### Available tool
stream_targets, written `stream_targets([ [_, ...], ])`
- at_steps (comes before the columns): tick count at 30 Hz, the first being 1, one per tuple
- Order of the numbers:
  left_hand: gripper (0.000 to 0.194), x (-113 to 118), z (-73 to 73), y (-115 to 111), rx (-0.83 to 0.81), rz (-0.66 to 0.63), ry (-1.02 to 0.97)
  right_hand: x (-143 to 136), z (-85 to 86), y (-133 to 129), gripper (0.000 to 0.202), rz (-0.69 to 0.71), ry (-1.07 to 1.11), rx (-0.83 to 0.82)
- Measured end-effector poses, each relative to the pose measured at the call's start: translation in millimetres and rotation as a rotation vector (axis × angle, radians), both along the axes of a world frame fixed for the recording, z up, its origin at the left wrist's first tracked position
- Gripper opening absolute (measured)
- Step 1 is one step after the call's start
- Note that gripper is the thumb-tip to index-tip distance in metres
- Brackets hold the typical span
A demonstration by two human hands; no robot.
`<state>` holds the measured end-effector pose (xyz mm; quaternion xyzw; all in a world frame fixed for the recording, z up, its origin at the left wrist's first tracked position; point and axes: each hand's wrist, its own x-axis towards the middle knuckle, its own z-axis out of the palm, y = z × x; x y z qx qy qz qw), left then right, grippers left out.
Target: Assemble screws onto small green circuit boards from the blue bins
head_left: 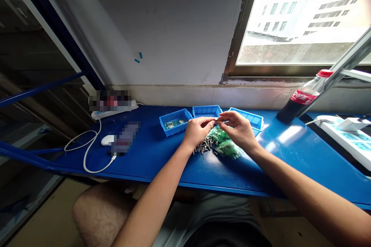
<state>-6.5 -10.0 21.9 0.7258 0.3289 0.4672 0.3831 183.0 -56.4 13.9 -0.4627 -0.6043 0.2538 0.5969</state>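
While the left hand (198, 130) and right hand (236, 127) pinch one small pale component (217, 119) between closed fingertips above the blue metal bench (162, 158), few green circuit boards (175, 124) occupy the far-left blue plastic tray (174, 122), leaving loose green boards (227, 144) and dark metal pins (203, 146) unsorted.

A single head-worn view looks forward and steeply down from above the person's lap, close over the glossy blue metal counter (162, 162). It faces the grey plastered wall (174, 27) and the bright window (304, 15) at upper right.
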Motion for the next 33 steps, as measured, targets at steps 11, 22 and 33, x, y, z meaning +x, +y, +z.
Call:
stream_targets([
  [11,0.034,4,-2.0,7,-0.289,-0.064,-0.205,0,1.2,1,0.035,0.003,-0.075,0.048],
  [22,0.041,4,3.0,7,-0.409,-0.159,-0.260,-2,9.1,-4,0.025,-0.004,-0.239,0.157],
  [33,0.035,2,2.9,5,-0.365,-0.259,-0.138,2,12.1,-3,0.016,-0.043,-0.316,0.216],
])
